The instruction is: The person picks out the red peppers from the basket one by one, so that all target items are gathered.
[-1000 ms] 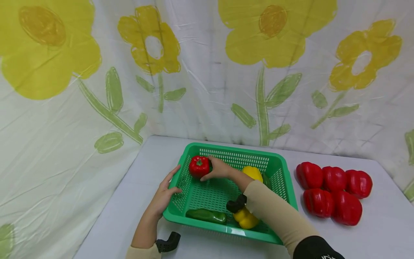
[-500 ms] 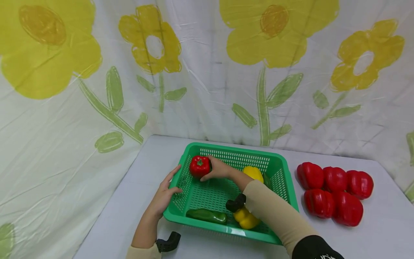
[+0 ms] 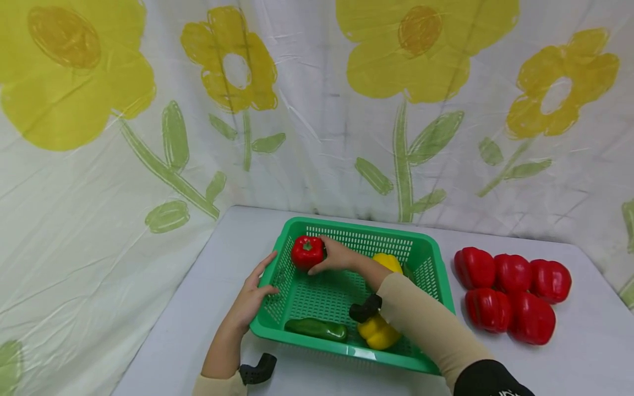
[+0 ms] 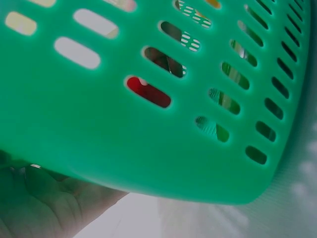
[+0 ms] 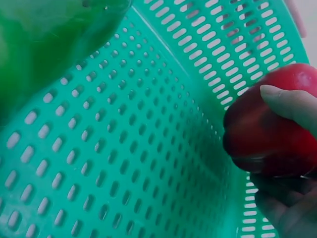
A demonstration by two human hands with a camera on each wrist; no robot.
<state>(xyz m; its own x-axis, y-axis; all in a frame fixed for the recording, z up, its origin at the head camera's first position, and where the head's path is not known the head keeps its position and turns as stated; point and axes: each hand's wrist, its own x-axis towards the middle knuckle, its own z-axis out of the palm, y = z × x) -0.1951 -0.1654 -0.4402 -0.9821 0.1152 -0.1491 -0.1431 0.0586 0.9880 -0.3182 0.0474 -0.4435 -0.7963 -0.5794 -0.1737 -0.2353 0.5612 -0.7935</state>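
In the head view, a red bell pepper (image 3: 307, 253) is at the far left corner inside a green perforated basket (image 3: 356, 357). My right hand (image 3: 339, 257) grips it from the right; the right wrist view shows the thumb across the side of the pepper (image 5: 277, 129) and fingers beneath. My left hand (image 3: 250, 297) holds the basket's left rim, thumb over the edge and fingers along the outside. The left wrist view shows mostly the basket wall (image 4: 124, 153), the palm below it. A long, glossy green vegetable (image 3: 316, 329) lies along the basket's near side.
Two yellow bell peppers (image 3: 378, 333) lie in the basket's right part, partly behind my right forearm. A dark green vegetable (image 3: 408, 273) shows beside the far one. Several red bell peppers (image 3: 512, 294) are grouped on the white table right of the basket. A flower-printed curtain (image 3: 317, 121) hangs behind.
My right hand and the red bell pepper have shifted slightly up and to the right in the head view. The left hand and the basket stay in place.
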